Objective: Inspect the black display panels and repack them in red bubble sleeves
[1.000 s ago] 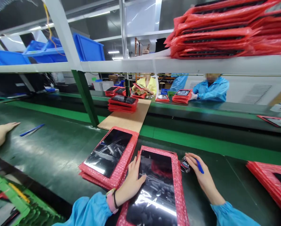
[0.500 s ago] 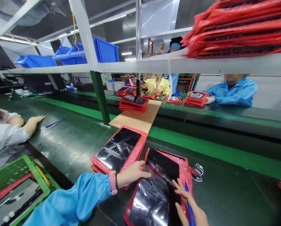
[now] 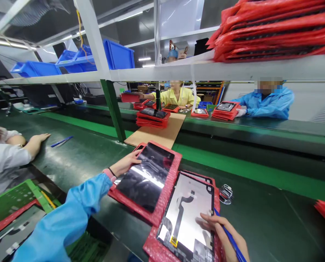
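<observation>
My left hand [image 3: 127, 162] grips the upper left edge of a glossy black screen panel [image 3: 148, 174], thumb on top. The panel lies, or is held just above, the left stack on red bubble wrap [image 3: 166, 182]; I cannot tell which. To its right another screen panel [image 3: 195, 207] rests with its silvery back up, a dark ribbon cable and a yellow tab showing, on a second stack of red bubble wrap [image 3: 154, 245]. Over that panel's right edge is my right hand [image 3: 225, 233], its fingers closed around a slim blue pen-like tool [image 3: 230, 238].
A metal clip-like object [image 3: 226, 194] lies right of the stacks. Cardboard [image 3: 162, 134] bridges toward the far bench, bearing a red-wrapped stack [image 3: 153, 118]. A green crate [image 3: 34, 196] stands at lower left, near a co-worker's arm [image 3: 33, 145]. An overhead shelf [image 3: 179, 74] crosses above.
My left hand has moved left with a black panel from the right stack onto or over the left one. A silvery-backed panel now shows on the right stack. A far co-worker's arm has extended.
</observation>
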`<state>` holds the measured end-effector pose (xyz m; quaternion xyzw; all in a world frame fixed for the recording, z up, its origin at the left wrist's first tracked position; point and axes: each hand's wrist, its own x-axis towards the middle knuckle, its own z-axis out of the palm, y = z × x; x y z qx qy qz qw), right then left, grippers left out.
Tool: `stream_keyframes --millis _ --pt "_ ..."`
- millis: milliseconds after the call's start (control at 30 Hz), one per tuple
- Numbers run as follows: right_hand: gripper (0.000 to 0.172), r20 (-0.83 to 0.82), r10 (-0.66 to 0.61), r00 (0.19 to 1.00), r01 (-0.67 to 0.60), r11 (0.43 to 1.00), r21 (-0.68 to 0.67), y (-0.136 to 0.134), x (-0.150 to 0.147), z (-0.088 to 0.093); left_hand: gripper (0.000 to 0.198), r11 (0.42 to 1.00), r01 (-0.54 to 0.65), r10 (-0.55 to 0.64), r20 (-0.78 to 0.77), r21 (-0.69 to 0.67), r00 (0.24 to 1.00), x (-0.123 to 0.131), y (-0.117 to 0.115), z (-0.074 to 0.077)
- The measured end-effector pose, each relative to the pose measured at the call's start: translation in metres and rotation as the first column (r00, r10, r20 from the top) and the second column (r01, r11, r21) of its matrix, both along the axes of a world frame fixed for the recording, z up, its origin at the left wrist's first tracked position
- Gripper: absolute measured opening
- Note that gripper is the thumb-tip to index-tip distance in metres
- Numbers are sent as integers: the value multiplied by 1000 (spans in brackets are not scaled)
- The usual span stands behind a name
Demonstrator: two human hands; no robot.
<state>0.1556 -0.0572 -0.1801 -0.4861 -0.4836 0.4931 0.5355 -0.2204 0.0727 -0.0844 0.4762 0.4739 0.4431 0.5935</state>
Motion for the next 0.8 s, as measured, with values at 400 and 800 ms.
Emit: stream_keyframes --millis 400,800 --pt "42 -250 -21 968 32 999 40 2 -11 0 36 934 -335 356 -326 121 876 -46 36 -1" --pt "39 469 -62 881 -19 986 166 -5 -20 8 16 976 183 -212 -340 -116 916 114 -35 -46"
